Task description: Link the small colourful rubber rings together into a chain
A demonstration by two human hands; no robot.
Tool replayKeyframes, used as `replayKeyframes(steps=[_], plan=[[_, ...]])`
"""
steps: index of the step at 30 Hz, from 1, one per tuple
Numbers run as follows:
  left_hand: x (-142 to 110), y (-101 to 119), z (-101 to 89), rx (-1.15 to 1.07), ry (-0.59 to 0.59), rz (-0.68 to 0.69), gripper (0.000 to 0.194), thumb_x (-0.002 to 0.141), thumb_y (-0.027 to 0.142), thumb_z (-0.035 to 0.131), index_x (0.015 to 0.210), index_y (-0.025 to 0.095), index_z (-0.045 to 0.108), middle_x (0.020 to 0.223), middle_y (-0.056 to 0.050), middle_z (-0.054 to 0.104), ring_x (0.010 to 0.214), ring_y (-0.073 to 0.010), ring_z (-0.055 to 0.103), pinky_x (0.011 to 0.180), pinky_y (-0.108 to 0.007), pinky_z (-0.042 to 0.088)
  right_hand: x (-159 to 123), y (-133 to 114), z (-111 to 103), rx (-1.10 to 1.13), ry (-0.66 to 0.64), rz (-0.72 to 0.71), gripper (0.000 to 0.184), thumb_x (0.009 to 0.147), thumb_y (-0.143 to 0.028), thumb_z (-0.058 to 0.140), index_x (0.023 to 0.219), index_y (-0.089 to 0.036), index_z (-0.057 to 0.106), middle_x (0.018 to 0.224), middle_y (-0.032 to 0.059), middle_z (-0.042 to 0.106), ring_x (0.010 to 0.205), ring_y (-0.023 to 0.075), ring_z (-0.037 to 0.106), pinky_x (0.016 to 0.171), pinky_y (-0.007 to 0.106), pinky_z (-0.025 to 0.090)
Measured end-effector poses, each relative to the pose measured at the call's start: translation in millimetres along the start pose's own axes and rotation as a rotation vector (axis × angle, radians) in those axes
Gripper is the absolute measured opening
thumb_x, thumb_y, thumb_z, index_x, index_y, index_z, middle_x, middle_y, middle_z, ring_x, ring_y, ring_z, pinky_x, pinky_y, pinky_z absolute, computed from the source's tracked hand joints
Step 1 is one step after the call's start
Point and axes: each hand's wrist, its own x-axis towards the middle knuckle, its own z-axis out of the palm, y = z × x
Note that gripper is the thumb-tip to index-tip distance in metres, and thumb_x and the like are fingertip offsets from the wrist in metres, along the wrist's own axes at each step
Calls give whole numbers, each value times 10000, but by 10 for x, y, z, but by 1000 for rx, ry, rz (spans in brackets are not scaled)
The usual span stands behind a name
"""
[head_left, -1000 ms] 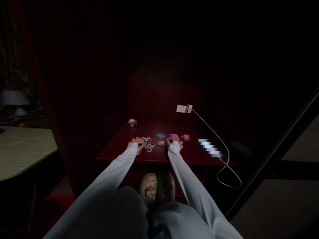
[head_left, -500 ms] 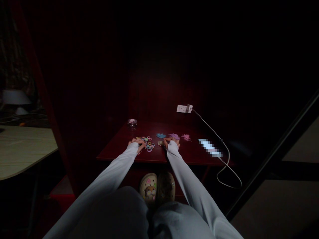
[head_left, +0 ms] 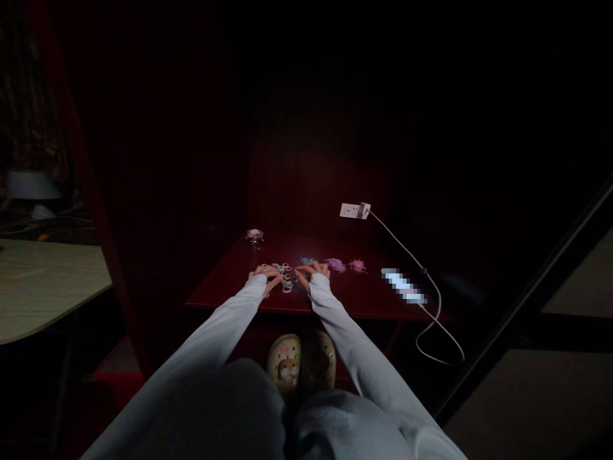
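A loose pile of small coloured rings, apparently hair ties [head_left: 288,285], lies on the dark red table [head_left: 225,281]. At the pile's left side rests my left hand [head_left: 264,276], its fingers curved and apart over the nearest rings. From the right, my right hand [head_left: 315,271] reaches in, with thumb and forefinger apart beside the rings at the pile's right edge. Behind its fingers a blue heap of thin bands [head_left: 306,260] is partly covered. Purple bands [head_left: 336,264] and pink bands [head_left: 357,266] lie in separate heaps to the right.
A clear round container [head_left: 255,236] with something pink on top stands at the back left. On the right lies a blurred-out bright device [head_left: 403,285], its white cable [head_left: 403,243] running to a wall socket [head_left: 353,210]. Clogs [head_left: 285,361] show below the table edge.
My right hand has moved left, from beside the purple heap to the ring pile. The purple heap is uncovered, while a small beige heap is now hidden. My left hand has barely shifted.
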Motion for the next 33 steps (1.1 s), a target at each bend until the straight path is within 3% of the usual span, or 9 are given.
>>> replayKeyframes(steps=[5,13,20,27,33], plan=[[12,-22,12,0,-3,32,304,999,440,571,917,331,843,1254,26,789,1275,-274,594,1085,-433,406,-18,-85,159,21,-71,-75,185,985,-458,711,1049,-357,852,1158,31,712,1121,237,500,943,354,356],[-12,14,-3,-9,-5,34,316,1006,448,565,911,351,850,1262,32,782,1294,-286,574,1128,-465,391,6,25,218,7,-11,-9,303,992,-550,663,923,-324,852,1107,34,725,1093,244,547,938,384,400],[-17,35,-11,-32,1,29,301,997,449,584,892,348,847,1261,22,781,1316,-299,570,1144,-472,386,1,25,229,101,-52,38,302,974,-552,670,883,-321,841,1166,31,733,1171,269,540,1059,463,378],[-7,29,-6,-12,-31,24,311,989,475,581,896,352,852,1259,16,780,1297,-307,569,1136,-504,377,1,-6,228,121,-30,59,283,961,-527,674,852,-323,837,1156,34,726,1166,272,551,1038,445,410],[-8,11,-3,2,-25,63,311,987,483,577,908,362,853,1214,21,792,1258,-274,588,1122,-449,389,-2,-28,206,120,-54,69,287,968,-519,672,862,-310,840,1151,46,724,1170,271,549,1047,445,412]])
